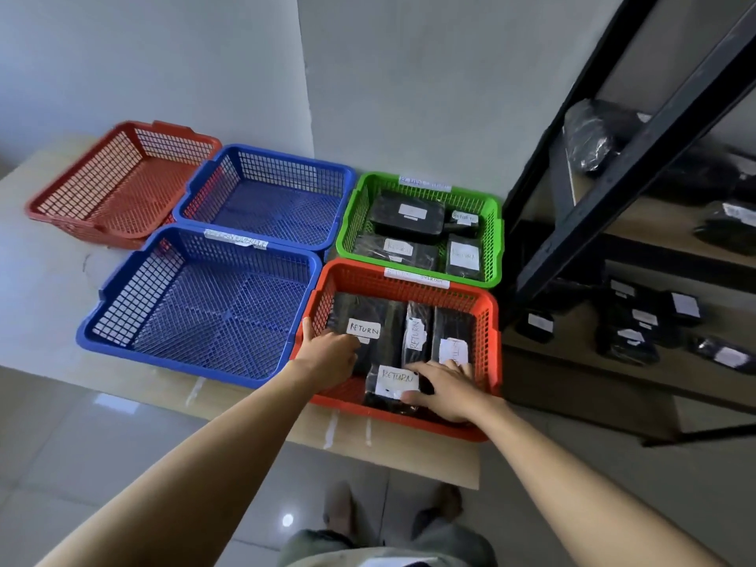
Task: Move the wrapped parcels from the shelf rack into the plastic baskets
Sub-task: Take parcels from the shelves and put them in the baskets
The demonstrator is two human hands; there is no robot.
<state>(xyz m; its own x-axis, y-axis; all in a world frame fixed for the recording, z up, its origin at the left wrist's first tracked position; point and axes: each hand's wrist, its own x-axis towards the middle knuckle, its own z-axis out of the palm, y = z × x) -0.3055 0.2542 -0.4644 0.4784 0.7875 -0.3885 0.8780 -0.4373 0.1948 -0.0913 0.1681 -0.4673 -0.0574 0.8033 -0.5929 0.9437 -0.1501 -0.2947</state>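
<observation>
Four wrapped parcels [417, 337] fill the near red basket [489, 321], which I judge close to the bench [45, 288] edge. My left grip [327, 354] and right grip [446, 388] lie spread flat on them, clutching nothing. Pressing hard near the front rim could tip it off.

Five baskets of grid mesh stand on the pale beige surface [49, 280]: a red basket [172, 146] at 10 o'clock, a far blue basket [286, 169] at 11, a near blue basket [135, 288] at 8, a green basket [354, 223] at 1 and an orange-red basket [484, 329] at 5. The parcels [409, 223] in the last two are glossy black with white labels [363, 329] lettered in black. The shelf rack [638, 149] at 3 o'clock is black-framed. The floor [122, 444] is glossy pale grey tile.
</observation>
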